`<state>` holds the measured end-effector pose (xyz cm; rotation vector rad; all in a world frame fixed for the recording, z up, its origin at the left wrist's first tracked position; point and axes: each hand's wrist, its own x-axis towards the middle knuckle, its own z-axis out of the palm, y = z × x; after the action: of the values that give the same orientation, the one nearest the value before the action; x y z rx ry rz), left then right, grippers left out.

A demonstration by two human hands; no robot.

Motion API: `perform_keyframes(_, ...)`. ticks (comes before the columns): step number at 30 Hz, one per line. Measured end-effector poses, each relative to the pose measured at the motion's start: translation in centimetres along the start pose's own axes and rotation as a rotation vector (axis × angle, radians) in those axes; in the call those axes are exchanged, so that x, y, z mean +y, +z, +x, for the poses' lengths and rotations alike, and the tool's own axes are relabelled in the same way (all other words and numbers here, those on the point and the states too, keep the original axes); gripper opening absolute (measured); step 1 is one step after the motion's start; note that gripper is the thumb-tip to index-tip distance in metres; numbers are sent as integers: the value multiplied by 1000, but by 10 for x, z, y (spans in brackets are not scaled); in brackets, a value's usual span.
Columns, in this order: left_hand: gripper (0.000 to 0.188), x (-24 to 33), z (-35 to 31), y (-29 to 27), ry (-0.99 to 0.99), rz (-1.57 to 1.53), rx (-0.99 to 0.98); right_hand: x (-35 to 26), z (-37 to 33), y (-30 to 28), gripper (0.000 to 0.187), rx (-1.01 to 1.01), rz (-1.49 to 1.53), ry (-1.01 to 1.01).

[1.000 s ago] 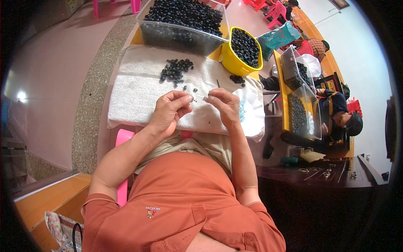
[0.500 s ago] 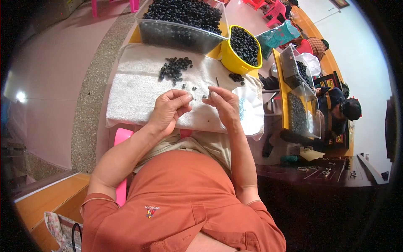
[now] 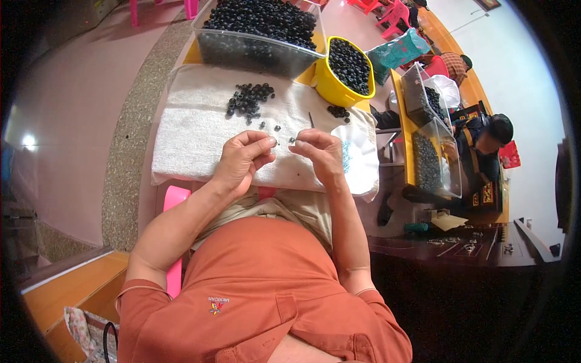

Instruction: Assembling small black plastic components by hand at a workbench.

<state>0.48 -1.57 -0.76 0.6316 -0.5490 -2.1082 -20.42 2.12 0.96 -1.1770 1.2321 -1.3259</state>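
Observation:
My left hand hovers over the white cloth in a pinch, with a tiny dark bit showing at thumb and forefinger. Facing it, my right hand is closed in a pinch too; what lies between its fingertips is too small to make out. A small gap separates the two hands. Beyond them lies a loose pile of small black bead-like pieces, with single pieces nearer my fingers. A thin dark pointed tool rests beyond my right hand. Beside that hand, a white dish or sheet bears tiny blue bits.
A clear plastic bin and a yellow tub, both full of black pieces, stand at the far side. More black pieces lie by the tub. At right, a person sits by another yellow table with clear bins.
My right fingertips have dipped slightly and turned toward my left hand, which stays nearly still. The person at the right has moved their head, and a red item shows behind them.

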Motion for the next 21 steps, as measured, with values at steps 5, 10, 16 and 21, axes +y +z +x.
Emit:
perform_keyframes(5,9,-1,2,1,-8,31,5,0,0,1,11,-32,-34,-66)
perform_keyframes(10,8,1,-2,0,3,30,-7,7,1,2,13,-75,-187,-188)
perform_keyframes(16,6,-1,-1,0,-3,34,8,9,-3,4,16,-89,-126,-190)
perform_keyframes(21,7,-1,-1,0,-5,35,-1,0,-5,7,17,-83,-288,-237)
